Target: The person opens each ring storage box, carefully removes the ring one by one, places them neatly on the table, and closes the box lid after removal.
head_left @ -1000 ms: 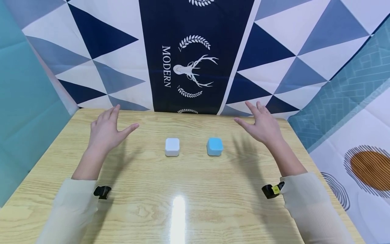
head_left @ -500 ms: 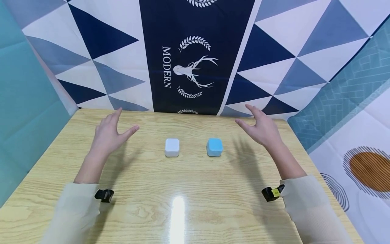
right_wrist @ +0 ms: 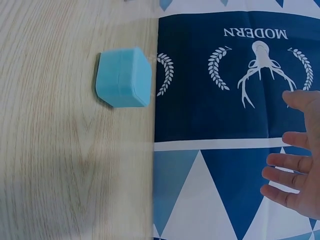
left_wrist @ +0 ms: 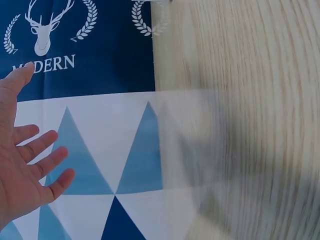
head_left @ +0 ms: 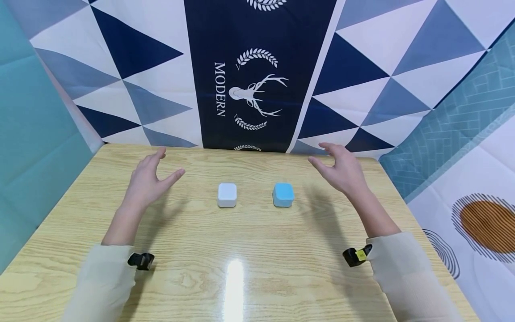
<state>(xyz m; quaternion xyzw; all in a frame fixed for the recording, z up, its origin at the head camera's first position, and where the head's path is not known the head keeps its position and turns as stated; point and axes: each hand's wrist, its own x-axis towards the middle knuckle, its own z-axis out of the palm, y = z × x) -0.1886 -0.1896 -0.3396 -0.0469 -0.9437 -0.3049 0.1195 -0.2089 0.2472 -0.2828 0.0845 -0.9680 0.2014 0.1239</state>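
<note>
Above the wood-grain tabletop (head_left: 257,232), the left hand (head_left: 145,184) and right hand (head_left: 344,172) hang released and empty, each thumb spread well apart from relaxed fingers. A light-blue cube (head_left: 283,194) and white cube (head_left: 227,195) sit apart, toward the tabletop's far edge.

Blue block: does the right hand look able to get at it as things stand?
Probably yes: the right hand holds nothing, and no object shows between it and the blue block on the table.
</note>
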